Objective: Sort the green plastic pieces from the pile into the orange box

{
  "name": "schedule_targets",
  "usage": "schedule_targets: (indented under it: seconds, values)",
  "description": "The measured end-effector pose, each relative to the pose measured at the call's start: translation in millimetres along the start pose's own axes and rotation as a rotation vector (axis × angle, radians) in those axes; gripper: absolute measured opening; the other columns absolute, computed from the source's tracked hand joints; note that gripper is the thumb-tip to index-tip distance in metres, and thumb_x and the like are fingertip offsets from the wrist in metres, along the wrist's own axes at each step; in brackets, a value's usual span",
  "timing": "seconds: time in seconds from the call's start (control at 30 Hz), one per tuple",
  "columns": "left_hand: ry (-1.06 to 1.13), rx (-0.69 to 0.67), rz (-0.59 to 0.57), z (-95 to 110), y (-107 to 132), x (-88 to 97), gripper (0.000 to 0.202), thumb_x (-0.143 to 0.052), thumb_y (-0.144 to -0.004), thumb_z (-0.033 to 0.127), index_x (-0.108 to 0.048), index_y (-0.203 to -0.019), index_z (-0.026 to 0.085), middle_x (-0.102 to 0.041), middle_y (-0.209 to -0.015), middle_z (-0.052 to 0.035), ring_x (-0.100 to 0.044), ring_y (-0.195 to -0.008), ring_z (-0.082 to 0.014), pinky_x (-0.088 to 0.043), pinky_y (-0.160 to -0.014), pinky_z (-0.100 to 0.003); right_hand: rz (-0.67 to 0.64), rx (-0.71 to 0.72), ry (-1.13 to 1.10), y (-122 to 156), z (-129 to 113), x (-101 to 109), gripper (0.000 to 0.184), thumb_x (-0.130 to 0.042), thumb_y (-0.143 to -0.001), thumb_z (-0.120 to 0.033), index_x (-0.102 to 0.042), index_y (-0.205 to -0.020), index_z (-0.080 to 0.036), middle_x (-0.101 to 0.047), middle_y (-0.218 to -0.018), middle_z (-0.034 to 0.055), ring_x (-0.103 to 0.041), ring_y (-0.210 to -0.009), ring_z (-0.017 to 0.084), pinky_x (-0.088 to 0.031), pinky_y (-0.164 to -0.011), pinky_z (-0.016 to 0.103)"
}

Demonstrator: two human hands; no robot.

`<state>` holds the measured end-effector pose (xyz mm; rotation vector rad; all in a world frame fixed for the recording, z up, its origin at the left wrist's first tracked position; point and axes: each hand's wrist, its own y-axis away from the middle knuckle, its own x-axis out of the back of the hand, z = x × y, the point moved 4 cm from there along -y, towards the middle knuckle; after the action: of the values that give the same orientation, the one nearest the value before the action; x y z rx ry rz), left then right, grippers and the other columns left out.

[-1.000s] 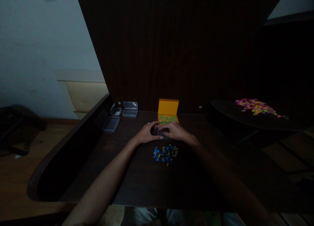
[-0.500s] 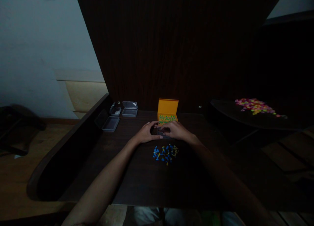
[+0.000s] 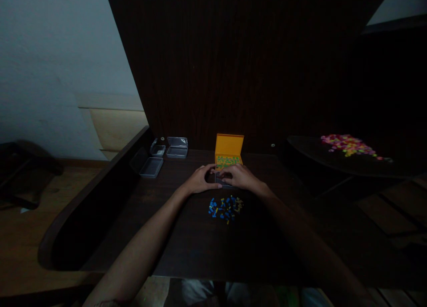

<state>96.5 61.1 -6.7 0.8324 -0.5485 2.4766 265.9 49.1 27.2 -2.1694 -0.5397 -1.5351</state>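
Note:
My left hand (image 3: 199, 181) and my right hand (image 3: 239, 177) meet on a dark wooden table (image 3: 187, 249), fingers curled around a small dark object (image 3: 217, 178) between them that I cannot make out in the dim light. Just behind the hands stands an open orange box (image 3: 228, 150) with green and yellow small pieces inside. Right in front of the hands lies a loose pile of small blue and yellow pieces (image 3: 226, 207).
Three clear plastic cases (image 3: 151, 167) (image 3: 177, 147) (image 3: 157, 150) lie at the table's back left. A dark round side table (image 3: 336, 162) at the right carries a heap of pink and yellow pieces (image 3: 347, 144). A dark wooden panel rises behind the table.

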Motion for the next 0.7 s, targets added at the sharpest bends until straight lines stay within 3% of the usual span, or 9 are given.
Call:
schedule_targets:
  seconds: [0.7]
  values:
    - [0.008, -0.007, 0.004, 1.6, 0.0, 0.4, 0.081, -0.081, -0.065, 0.048, -0.049, -0.134, 0.019, -0.064, -0.119, -0.0083, -0.060, -0.109, -0.0272, -0.047, -0.097, -0.041, -0.028, -0.011, 0.031, 1.7, 1.6, 2.1, 0.027, -0.066, -0.079, -0.014, -0.074, -0.102, -0.026, -0.075, -0.105, 0.0017, -0.069, -0.097, 0.022, -0.051, -0.080, 0.029]
